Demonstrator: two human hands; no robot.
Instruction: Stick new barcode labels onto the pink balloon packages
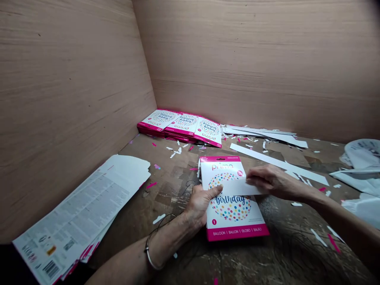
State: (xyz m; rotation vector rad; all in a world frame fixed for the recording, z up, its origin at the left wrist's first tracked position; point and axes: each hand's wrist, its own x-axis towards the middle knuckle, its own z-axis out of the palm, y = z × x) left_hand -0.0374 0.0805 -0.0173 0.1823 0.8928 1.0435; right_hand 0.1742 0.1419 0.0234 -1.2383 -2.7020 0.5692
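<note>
A pink-and-white "prima" happy birthday balloon packet [234,198] lies on the worktop in front of me, printed with a dotted balloon. My left hand [202,204] grips its left edge, with the thumb on top. A white paper strip [234,187] lies across the packet's face, its left end near that thumb. My right hand [267,180] pinches the strip's right end between thumb and fingers. A thin bangle [150,253] circles my left wrist.
Stacked balloon packets [181,126] stand against the back corner of plywood walls [267,51]. A pile of printed white cards [80,209] lies at the left. Long white offcut strips [276,162], pink and white scraps, and crumpled plastic sheeting [362,166] lie about.
</note>
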